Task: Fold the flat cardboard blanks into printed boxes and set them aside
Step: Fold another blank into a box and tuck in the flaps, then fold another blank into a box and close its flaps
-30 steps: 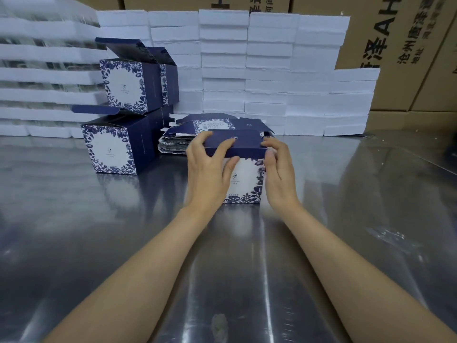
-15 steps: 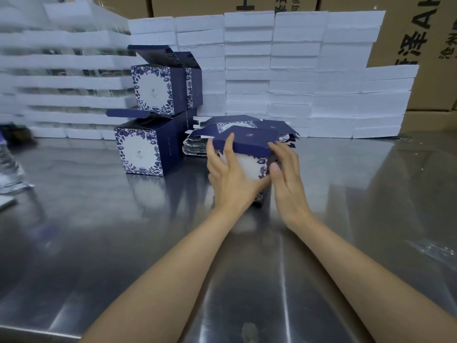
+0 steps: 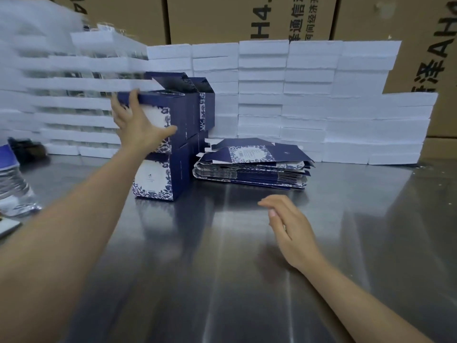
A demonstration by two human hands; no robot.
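My left hand (image 3: 138,125) grips a folded navy box with a white floral panel (image 3: 173,120), held on top of another folded box (image 3: 158,177) that stands on the steel table (image 3: 222,268). Behind them stand more folded boxes with open lids (image 3: 205,105). A pile of flat printed blanks (image 3: 252,167) lies to the right of the boxes. My right hand (image 3: 289,226) hovers over the table in front of the pile, fingers relaxed, holding nothing.
Stacks of white foam pieces (image 3: 309,100) line the back of the table, with brown shipping cartons (image 3: 247,18) behind them. A clear plastic-wrapped bundle (image 3: 14,189) sits at the left edge.
The box that both hands held at the table's middle has gone left and up onto the stacked box in my left hand. My right hand let go and dropped back.
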